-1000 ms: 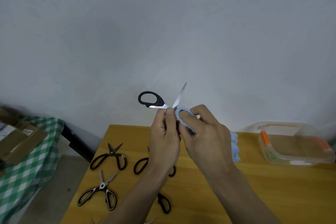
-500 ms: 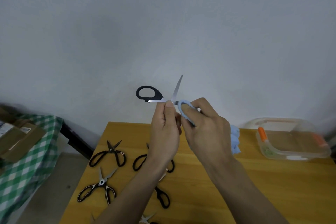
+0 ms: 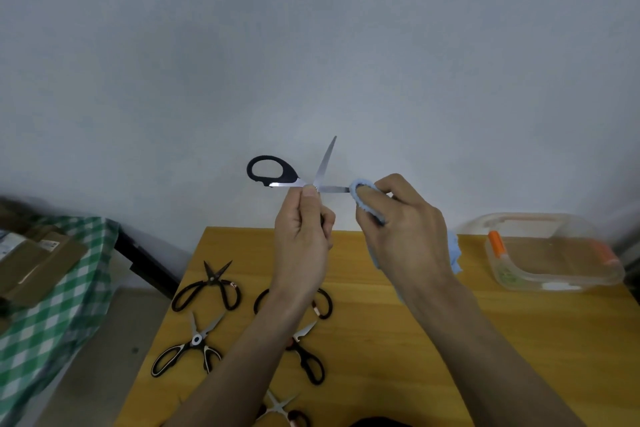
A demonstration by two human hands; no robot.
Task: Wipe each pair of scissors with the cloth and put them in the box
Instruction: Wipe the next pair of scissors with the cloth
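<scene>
My left hand (image 3: 304, 239) grips a black-handled pair of scissors (image 3: 277, 174) at the pivot and holds it up in front of the wall, blades spread. One blade points up, the other points right. My right hand (image 3: 405, 229) grips a light blue cloth (image 3: 363, 191) wrapped round the far part of the right-pointing blade. A clear plastic box (image 3: 554, 253) with orange clips sits at the table's back right. Several more scissors (image 3: 207, 288) lie on the wooden table (image 3: 415, 340) below my left arm, some partly hidden by it.
A second table with a green checked cloth (image 3: 52, 305) and brown cardboard boxes (image 3: 34, 256) stands to the left, across a gap of grey floor. A plain white wall fills the background.
My right hand has slid the cloth rightwards along the blade, away from the pivot, baring more metal. The view has tilted down a little.
</scene>
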